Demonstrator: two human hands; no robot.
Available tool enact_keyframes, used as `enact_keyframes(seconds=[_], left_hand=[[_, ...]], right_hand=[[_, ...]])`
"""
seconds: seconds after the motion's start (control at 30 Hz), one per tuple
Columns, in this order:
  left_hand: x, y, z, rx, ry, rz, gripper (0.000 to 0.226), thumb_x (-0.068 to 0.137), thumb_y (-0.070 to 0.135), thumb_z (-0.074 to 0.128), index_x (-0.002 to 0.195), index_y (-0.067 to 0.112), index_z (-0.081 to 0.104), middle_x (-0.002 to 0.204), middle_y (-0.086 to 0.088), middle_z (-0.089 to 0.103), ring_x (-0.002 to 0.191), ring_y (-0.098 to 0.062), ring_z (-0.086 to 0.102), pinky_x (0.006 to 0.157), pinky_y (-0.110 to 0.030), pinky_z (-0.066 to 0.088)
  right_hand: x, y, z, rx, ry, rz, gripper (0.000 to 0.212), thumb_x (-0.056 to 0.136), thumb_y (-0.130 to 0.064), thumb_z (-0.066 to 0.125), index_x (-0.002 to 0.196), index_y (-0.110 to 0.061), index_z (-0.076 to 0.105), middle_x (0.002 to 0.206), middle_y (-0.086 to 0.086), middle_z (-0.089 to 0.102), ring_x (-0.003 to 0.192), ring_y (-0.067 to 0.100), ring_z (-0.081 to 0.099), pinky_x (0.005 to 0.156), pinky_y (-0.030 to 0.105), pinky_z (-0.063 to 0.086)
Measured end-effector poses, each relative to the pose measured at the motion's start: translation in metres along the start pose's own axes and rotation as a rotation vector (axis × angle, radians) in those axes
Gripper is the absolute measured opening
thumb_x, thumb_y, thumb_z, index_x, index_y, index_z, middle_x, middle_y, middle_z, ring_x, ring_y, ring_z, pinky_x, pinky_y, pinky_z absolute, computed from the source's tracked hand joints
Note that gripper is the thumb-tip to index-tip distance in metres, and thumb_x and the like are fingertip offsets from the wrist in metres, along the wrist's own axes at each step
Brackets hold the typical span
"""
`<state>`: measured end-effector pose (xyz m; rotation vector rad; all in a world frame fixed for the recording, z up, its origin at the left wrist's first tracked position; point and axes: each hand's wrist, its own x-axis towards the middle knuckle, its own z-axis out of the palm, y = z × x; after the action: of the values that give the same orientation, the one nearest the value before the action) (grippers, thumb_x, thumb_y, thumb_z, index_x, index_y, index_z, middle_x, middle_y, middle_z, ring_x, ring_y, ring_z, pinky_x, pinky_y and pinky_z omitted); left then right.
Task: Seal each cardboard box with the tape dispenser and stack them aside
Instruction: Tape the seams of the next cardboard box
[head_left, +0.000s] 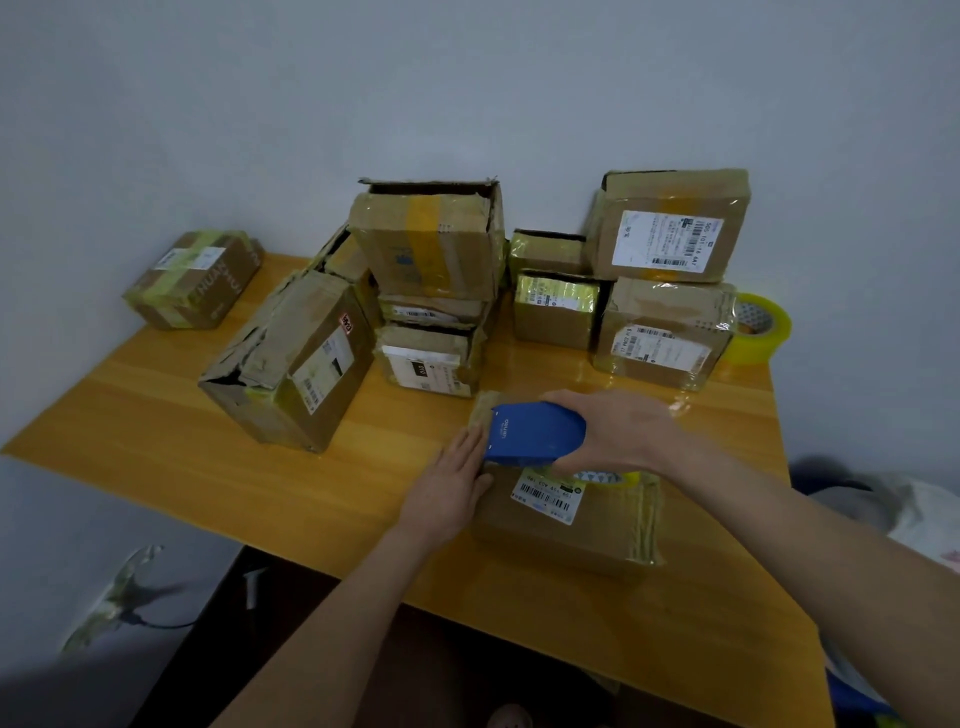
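At lower centre of the frame, our left hand (448, 480) lies flat, fingers straight, steadying the box (576, 535) on the table (218, 483), while our right hand (610, 431) grips the tape dispenser (535, 435) atop it, likely taping.

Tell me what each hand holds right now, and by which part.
The right hand grips the blue tape dispenser by its rear end. The left hand holds nothing; its straight fingers press on the cardboard box beside the dispenser's front.
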<state>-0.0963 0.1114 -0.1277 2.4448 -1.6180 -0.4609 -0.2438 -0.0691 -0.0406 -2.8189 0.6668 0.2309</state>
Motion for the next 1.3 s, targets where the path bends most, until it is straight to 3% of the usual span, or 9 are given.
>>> enact_keyframes(seconds=[0.13,0.23,0.4,0.57,0.7,1.1,1.3], left_hand=[[0.001,-0.005,0.003,0.133,-0.031,0.0,0.059,0.102,0.043,0.02,0.151,0.024,-0.007,0.158,0.007,-0.012,0.146,-0.011,-0.009,0.121,-0.037,0.004],[0.003,-0.009,0.004,0.189,-0.042,0.001,0.059,0.102,0.044,0.018,0.151,0.024,-0.008,0.152,0.01,-0.019,0.146,-0.012,-0.009,0.121,-0.035,0.001],[0.005,-0.005,0.007,0.299,-0.052,-0.017,0.059,0.103,0.043,0.016,0.151,0.023,-0.011,0.156,0.005,-0.017,0.147,-0.017,-0.008,0.12,-0.039,0.0],[0.007,0.011,0.001,0.389,-0.005,0.016,0.057,0.101,0.048,0.015,0.152,0.029,0.0,0.161,-0.004,-0.002,0.148,-0.023,-0.005,0.119,-0.044,-0.003],[0.01,0.044,0.015,0.338,-0.032,0.088,0.062,0.101,0.049,0.016,0.148,0.018,-0.011,0.159,-0.004,-0.012,0.146,-0.017,-0.014,0.121,-0.039,-0.001],[0.011,0.042,0.03,0.296,-0.065,0.092,0.064,0.099,0.054,0.01,0.148,0.022,-0.016,0.157,0.001,-0.019,0.145,-0.012,-0.016,0.12,-0.034,-0.006],[0.015,0.037,0.033,0.345,-0.06,0.105,0.064,0.099,0.054,0.008,0.145,0.021,-0.021,0.157,-0.001,-0.02,0.145,-0.013,-0.016,0.118,-0.032,-0.008]], right_hand=[[-0.003,0.008,-0.008,0.062,-0.046,0.0,0.079,0.067,-0.069,0.062,0.136,-0.046,0.033,0.099,-0.016,0.05,0.085,0.012,0.051,0.064,0.027,0.043],[-0.017,0.032,-0.02,0.095,-0.132,0.05,0.076,0.065,-0.067,0.065,0.133,-0.046,0.038,0.108,-0.013,0.055,0.093,0.015,0.056,0.078,0.036,0.053],[-0.043,0.055,-0.021,0.186,-0.266,0.11,0.078,0.053,-0.068,0.063,0.125,-0.045,0.043,0.105,-0.013,0.057,0.094,0.016,0.058,0.083,0.041,0.054],[-0.039,0.039,-0.016,0.0,-0.216,0.143,0.079,0.061,-0.073,0.059,0.132,-0.044,0.038,0.106,-0.012,0.056,0.093,0.017,0.055,0.078,0.035,0.052],[-0.033,0.027,-0.014,-0.091,-0.173,0.161,0.076,0.067,-0.072,0.059,0.134,-0.04,0.041,0.109,-0.008,0.059,0.092,0.018,0.054,0.07,0.031,0.047],[-0.046,0.051,-0.018,0.115,-0.172,0.136,0.077,0.064,-0.065,0.068,0.132,-0.042,0.04,0.111,-0.008,0.057,0.095,0.018,0.056,0.081,0.038,0.054],[-0.084,0.1,-0.03,0.148,-0.22,0.236,0.069,0.061,-0.058,0.072,0.123,-0.044,0.044,0.105,-0.012,0.058,0.093,0.017,0.057,0.081,0.037,0.052]])
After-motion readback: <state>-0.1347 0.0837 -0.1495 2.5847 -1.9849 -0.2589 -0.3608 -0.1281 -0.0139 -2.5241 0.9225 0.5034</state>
